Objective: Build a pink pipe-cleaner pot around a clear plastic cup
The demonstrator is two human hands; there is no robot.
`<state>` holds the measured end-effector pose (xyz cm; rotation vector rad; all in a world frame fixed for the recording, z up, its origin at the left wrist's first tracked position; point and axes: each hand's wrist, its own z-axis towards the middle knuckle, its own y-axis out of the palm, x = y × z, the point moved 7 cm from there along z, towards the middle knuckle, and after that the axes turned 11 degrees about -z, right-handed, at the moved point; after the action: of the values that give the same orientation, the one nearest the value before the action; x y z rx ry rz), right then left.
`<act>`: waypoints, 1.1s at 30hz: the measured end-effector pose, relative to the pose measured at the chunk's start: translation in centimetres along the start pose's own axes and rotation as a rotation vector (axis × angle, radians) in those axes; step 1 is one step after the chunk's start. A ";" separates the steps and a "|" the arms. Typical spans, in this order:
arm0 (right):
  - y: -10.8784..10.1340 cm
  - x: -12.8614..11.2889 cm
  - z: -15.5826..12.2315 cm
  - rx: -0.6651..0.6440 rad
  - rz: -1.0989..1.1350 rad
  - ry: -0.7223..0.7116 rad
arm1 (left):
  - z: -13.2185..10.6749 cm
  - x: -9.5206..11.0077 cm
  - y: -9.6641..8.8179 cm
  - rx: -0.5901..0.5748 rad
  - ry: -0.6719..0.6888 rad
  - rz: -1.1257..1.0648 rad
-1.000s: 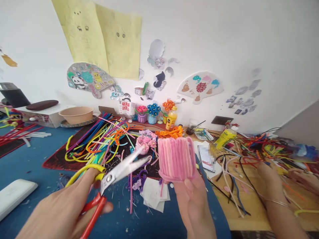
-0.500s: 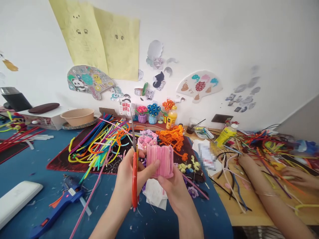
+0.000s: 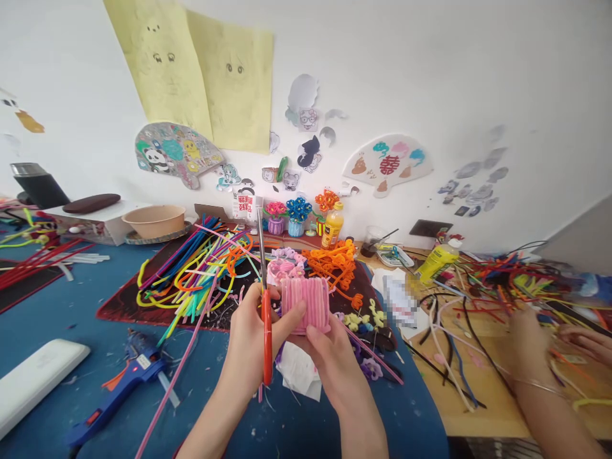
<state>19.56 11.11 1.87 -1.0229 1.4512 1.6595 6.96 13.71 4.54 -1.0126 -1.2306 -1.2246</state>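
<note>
Both hands hold a small pink pot [image 3: 305,298], its side covered in upright rows of pipe cleaner in light and darker pink. My left hand [image 3: 253,338] presses its thumb on the pot's front. Scissors with red handles [image 3: 266,338] are also held in that hand, their blades pointing up. My right hand [image 3: 335,357] grips the pot from the right and below, thumb at its lower edge. Fingers behind the pot are hidden. Just beyond it lie lilac and pink pipe-cleaner pieces [image 3: 285,262], with a crumpled white tissue [image 3: 299,373] below on the blue table [image 3: 210,408].
A blue glue gun [image 3: 129,389] and a white power bank [image 3: 41,382] lie left. Colourful pipe cleaners [image 3: 191,274] and orange ones [image 3: 329,264] spread over a dark mat. Small flower pots [image 3: 295,226] and an orange bottle [image 3: 333,226] stand behind. At right, another person's hands [image 3: 530,344] work among pipe cleaners.
The view has shifted slightly, and the pot has tilted a little in my hands, which keep their hold. The other person's near hand and forearm have moved to the right.
</note>
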 end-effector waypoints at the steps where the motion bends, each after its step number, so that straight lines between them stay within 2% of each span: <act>1: -0.3 0.3 0.1 0.027 -0.001 0.004 | 0.0 -0.2 0.0 -0.002 0.004 0.005; 4: -1.1 1.1 0.4 0.094 0.003 0.032 | 0.2 -0.6 -0.2 0.002 0.011 0.019; 8: -0.8 1.4 0.6 0.080 -0.025 0.019 | 0.4 -1.1 -0.3 0.024 0.021 0.036; 11: -0.9 1.2 0.5 0.135 -0.048 -0.019 | 0.3 -1.1 -0.2 0.037 0.030 0.053; 17: -3.3 0.2 -0.1 0.237 -0.172 -0.023 | 0.3 -0.8 -0.8 0.095 0.046 0.054; 20: -3.6 -0.5 -0.2 0.298 -0.242 -0.089 | 0.4 -0.7 -0.9 0.106 0.059 0.039; 25: -1.7 -0.2 0.1 0.194 -0.137 -0.115 | 0.3 -0.5 -0.6 0.079 0.070 0.002; 30: -3.7 0.0 0.2 0.266 -0.167 -0.062 | 0.3 -0.6 -1.0 0.055 0.060 -0.036; 33: -3.3 0.5 0.5 0.187 -0.118 -0.052 | 0.4 -1.0 -0.9 0.032 0.062 -0.071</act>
<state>22.21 12.05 -0.02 -0.9352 1.4534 1.4276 6.12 14.12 3.56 -0.9079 -1.2431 -1.2776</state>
